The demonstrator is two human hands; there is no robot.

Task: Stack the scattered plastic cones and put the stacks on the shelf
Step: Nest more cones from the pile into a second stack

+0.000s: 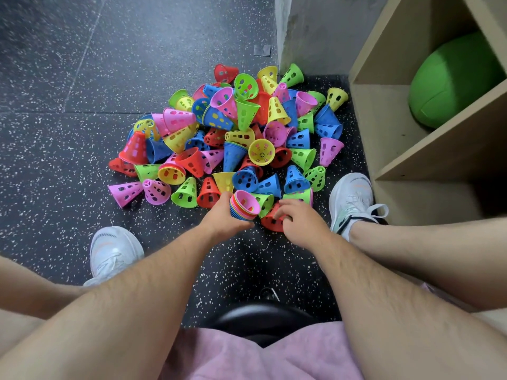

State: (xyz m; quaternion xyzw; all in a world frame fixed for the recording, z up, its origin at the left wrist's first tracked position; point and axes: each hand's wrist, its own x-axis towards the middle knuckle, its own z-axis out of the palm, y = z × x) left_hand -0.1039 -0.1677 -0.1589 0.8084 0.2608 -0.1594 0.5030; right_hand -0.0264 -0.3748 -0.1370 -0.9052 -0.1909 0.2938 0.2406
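Observation:
A pile of perforated plastic cones (233, 135) in red, blue, yellow, green and pink lies scattered on the dark speckled floor. My left hand (223, 215) grips a nested stack of cones (244, 205), mouth up, with a pink one innermost, at the pile's near edge. Just to its right, my right hand (299, 218) closes its fingers on a red cone (270, 220) lying on the floor. A wooden shelf unit (428, 149) stands at the right.
A green ball (452, 80) fills an upper shelf compartment. My white shoes (352, 198) (113, 252) flank the pile's near side. A grey wall corner (310, 31) stands behind the pile. A black stool seat (263, 319) is under me.

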